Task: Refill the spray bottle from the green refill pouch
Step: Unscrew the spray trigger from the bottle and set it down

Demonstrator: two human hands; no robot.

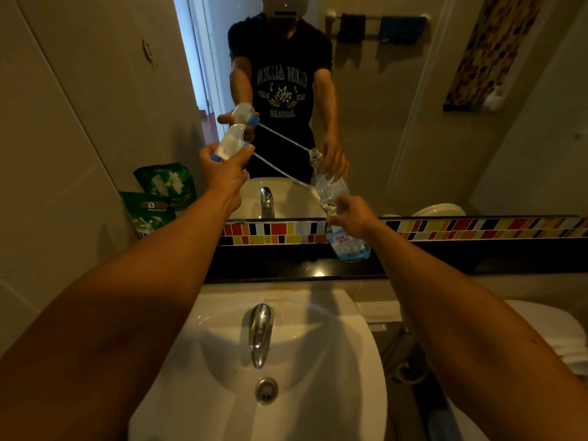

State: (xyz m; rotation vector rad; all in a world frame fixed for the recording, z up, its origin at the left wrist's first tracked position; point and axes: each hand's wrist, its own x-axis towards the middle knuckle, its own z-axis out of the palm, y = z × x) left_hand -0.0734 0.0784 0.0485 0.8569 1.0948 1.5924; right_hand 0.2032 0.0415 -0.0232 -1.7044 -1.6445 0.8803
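Note:
My left hand (224, 168) grips the white and blue spray head (229, 144), lifted off the bottle and raised to the left. Its thin clear dip tube (280, 173) slants down to the right, its end still at the bottle's mouth. My right hand (351, 218) holds the clear spray bottle (345, 241) around its upper part, above the black ledge; a little blue liquid lies at its bottom. The green refill pouch (149, 214) stands on the ledge at the left, against the wall, untouched.
A mirror (413, 122) fills the wall ahead and doubles the hands, bottle and pouch. Below it run a coloured tile strip (477, 229) and a black ledge (286, 265). A white basin (264, 361) with a chrome tap (261, 332) lies under my arms. A toilet lid (547, 326) is at right.

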